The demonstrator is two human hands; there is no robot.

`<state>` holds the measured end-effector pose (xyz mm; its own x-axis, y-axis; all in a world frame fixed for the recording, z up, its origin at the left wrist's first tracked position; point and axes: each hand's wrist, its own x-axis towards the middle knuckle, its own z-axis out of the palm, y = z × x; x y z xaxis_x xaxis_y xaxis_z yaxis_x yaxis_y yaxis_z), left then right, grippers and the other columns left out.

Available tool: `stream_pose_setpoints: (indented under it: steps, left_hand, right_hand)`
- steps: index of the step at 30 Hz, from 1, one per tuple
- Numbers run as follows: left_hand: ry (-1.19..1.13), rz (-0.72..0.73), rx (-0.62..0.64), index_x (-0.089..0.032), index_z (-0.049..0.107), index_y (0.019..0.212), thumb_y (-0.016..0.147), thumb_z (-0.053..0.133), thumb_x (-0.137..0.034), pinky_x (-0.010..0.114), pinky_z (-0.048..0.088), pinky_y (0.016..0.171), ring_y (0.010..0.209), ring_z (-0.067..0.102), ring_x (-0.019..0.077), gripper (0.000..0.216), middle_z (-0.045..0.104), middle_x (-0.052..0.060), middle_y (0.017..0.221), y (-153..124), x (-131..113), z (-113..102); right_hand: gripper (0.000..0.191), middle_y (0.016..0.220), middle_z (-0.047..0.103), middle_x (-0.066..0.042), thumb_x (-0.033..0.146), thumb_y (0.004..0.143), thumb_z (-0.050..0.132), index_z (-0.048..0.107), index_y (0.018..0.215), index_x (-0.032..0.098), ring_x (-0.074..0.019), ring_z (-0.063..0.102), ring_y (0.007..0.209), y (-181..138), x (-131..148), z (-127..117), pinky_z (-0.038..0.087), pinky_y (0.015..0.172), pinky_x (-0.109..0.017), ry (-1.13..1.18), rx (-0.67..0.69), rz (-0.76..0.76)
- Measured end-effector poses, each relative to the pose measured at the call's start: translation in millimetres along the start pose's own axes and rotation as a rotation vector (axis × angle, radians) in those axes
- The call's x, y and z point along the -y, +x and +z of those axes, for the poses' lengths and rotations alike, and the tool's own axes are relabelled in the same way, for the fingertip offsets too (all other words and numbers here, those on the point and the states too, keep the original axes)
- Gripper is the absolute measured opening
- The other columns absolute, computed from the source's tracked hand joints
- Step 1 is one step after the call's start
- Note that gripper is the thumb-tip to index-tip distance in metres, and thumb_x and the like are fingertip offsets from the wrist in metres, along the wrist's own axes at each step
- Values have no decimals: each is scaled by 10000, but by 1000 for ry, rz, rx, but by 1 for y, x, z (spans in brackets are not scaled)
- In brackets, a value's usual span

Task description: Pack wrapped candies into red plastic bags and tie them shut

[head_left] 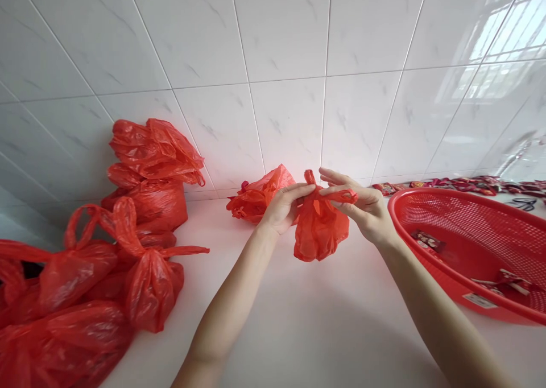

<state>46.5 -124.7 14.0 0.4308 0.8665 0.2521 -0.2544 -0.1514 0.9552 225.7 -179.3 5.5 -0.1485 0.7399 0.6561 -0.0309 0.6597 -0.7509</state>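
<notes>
A small red plastic bag [321, 231] hangs between my hands above the white surface, gathered at the neck. My left hand [285, 207] is closed on its gathered top, thumb and fingers pinching from the left. On the other side, my right hand [360, 206] grips one of the bag's handles, the end of which sticks out past the fingers. The other handle loop points up between the hands. What the bag contains cannot be made out. Behind my left hand lies a crumpled red plastic bag [256, 197] against the wall.
Several filled, tied red bags [153, 285] are heaped at the left. At the right stands a red perforated basket [464, 206] with a few small wrapped packets [507, 283] inside. More packets [478, 184] line the tiled wall [290, 115] behind it.
</notes>
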Motion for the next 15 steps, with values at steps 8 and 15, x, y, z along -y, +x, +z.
stream_pose_setpoints:
  steps: [8,15]
  left_hand:
    - [-230,29,-348,-160,665,699,629,876,-323,214,433,608,641,586,89,276,642,-19,704,12,-3,-28]
    - [-232,57,-546,-160,623,637,545,883,-257,198,379,507,567,565,75,292,618,-25,657,23,1,-57]
  right_hand:
    - [174,1383,667,-26,414,930,680,834,941,334,-299,589,1311,0,6,-20,515,1051,-446,-145,177,21]
    - [233,1079,789,-89,379,944,660,819,1027,232,-254,729,1013,-2,18,-28,589,874,-387,-107,386,129]
